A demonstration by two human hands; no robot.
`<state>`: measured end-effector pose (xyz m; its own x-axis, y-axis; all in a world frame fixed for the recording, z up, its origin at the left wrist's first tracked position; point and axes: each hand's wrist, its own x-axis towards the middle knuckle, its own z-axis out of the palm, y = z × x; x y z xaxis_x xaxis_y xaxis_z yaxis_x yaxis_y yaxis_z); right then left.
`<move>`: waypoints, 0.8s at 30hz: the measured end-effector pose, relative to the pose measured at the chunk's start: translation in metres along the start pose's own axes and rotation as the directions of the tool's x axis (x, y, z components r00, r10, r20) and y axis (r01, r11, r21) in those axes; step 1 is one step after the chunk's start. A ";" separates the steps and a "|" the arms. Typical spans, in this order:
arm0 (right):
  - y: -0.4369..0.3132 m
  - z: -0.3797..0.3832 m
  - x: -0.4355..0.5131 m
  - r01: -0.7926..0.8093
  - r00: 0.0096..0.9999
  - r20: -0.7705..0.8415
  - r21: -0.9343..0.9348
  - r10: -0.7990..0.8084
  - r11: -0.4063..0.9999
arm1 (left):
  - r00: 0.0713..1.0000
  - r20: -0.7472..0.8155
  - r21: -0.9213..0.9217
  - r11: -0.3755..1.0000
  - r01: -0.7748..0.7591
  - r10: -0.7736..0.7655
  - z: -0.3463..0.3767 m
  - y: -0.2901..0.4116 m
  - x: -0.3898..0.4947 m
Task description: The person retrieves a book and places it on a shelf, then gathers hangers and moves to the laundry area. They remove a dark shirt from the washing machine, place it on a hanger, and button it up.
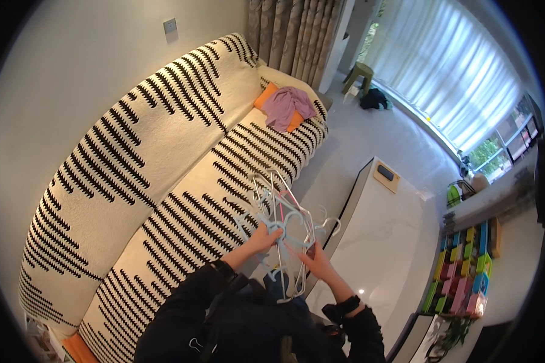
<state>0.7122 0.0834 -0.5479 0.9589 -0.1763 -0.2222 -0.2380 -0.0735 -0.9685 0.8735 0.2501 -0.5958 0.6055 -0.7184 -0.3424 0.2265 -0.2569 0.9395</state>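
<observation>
In front of my body I hold a loose bundle of clothes hangers with both hands. My left hand [263, 237] grips the light blue plastic hangers [279, 224] near the bundle's middle, thumb on top. Silvery metal hangers [307, 227] run lengthwise through the bundle, and my right hand [318, 263] is closed around their right side. A pale hook [334, 221] sticks out to the right, over the edge of a marble-look table. Crossing frames hide which hanger each finger touches and how many there are.
A sofa with a black-and-cream cover [181, 159] stands on the left, bearing a mauve cloth [286, 106] over an orange cushion [265, 94]. The marble-look table [381, 236] lies on the right with a phone [385, 172]. Colourful bins [463, 267], a stool [359, 75] and a dark bundle [374, 99] are beyond.
</observation>
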 end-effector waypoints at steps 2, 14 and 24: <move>-0.011 -0.039 0.062 -0.011 0.997 0.083 0.021 0.009 1.000 | 0.968 -0.236 0.017 0.996 0.092 -0.086 -0.008 0.023 0.048; -0.017 -0.128 0.432 0.045 0.889 0.408 -0.531 0.209 0.846 | 0.724 -0.651 -0.042 0.963 0.268 -0.230 -0.120 0.031 0.305; -0.065 -0.240 0.625 0.062 0.781 0.598 -0.364 0.181 0.929 | 0.725 -0.555 -0.428 0.887 0.172 -0.408 -0.172 0.058 0.451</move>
<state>1.2897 -0.2577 -0.5973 0.7979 0.4357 -0.4165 -0.2175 -0.4363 -0.8731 1.2915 0.0225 -0.6973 0.7697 -0.0575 -0.6358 0.6317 -0.0753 0.7716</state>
